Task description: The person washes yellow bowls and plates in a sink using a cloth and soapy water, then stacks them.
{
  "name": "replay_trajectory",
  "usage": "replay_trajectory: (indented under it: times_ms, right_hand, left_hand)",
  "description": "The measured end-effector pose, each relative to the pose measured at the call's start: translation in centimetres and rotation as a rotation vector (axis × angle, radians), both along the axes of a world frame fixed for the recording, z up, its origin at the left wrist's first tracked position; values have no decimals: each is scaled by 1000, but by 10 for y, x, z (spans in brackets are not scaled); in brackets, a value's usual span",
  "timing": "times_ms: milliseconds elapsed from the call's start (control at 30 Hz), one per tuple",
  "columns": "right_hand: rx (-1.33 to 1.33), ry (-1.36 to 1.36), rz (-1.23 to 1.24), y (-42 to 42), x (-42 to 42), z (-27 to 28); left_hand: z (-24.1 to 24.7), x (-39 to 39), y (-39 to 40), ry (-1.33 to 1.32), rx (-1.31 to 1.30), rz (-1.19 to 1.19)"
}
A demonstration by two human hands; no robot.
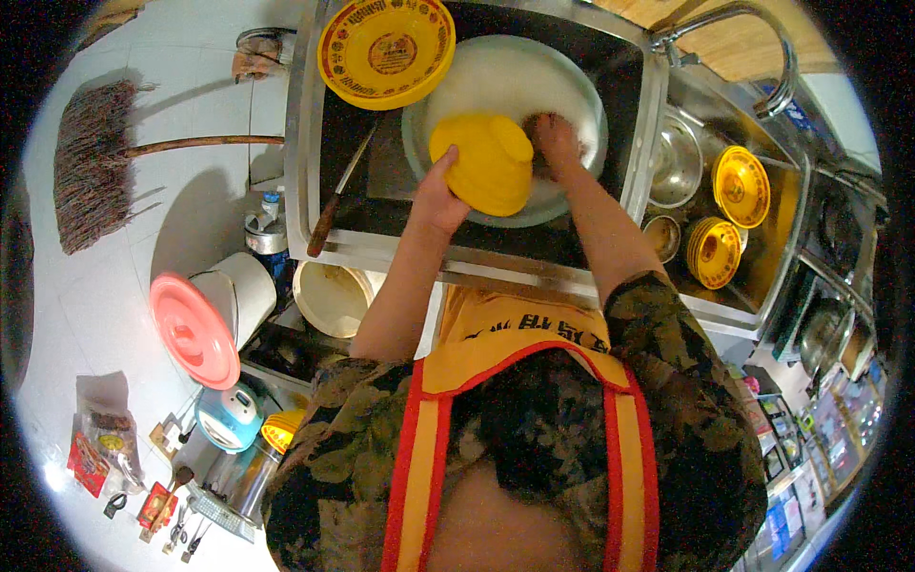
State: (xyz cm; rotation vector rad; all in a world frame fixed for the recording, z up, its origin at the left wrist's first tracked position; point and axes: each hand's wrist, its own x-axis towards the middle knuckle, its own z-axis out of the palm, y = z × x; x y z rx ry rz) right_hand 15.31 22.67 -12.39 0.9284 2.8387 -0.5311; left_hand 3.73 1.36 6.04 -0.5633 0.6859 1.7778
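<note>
My left hand [439,196] grips a yellow bowl [486,168] by its side. The bowl is tipped over, its foot ring facing up and right, above a large round basin [422,154] of whitish, sudsy water. Beside the bowl's foot, my right hand [559,143] reaches down over the water with curled fingers. A dark patch lies at its fingertips, and I cannot tell whether it is a scrubber or shadow. The basin stands in a stainless steel sink [622,136]. Yellow patterned bowls [387,53] rest at its upper left.
A wooden-handled metal tool [336,200] lies at the sink's left. The second sink compartment [775,250] holds stacked yellow bowls [713,254] and metal bowls [675,161]. A curved faucet [779,50] overhangs it. Leftward are a broom [96,164] and a white bucket [246,293] with a pink lid [193,330].
</note>
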Motion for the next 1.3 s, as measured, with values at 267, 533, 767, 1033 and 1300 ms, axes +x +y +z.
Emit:
replay_trajectory:
  times_ms: [267, 533, 767, 1033, 1300]
  right_hand:
    - [-1005, 498, -456, -43, -29, 125]
    - [-2, 700, 133, -90, -29, 228]
    - [-1219, 674, -215, -3, -22, 205]
    - [-1464, 147, 359, 4, -78, 225]
    - [-503, -13, 551, 20, -81, 110]
  left_hand:
    - [-17, 19, 24, 24, -151, 275]
    - [-4, 16, 37, -63, 6, 255]
    - [31, 21, 4, -120, 11, 180]
    - [27, -3, 12, -81, 153, -184]
    - [39, -10, -6, 230, 42, -331]
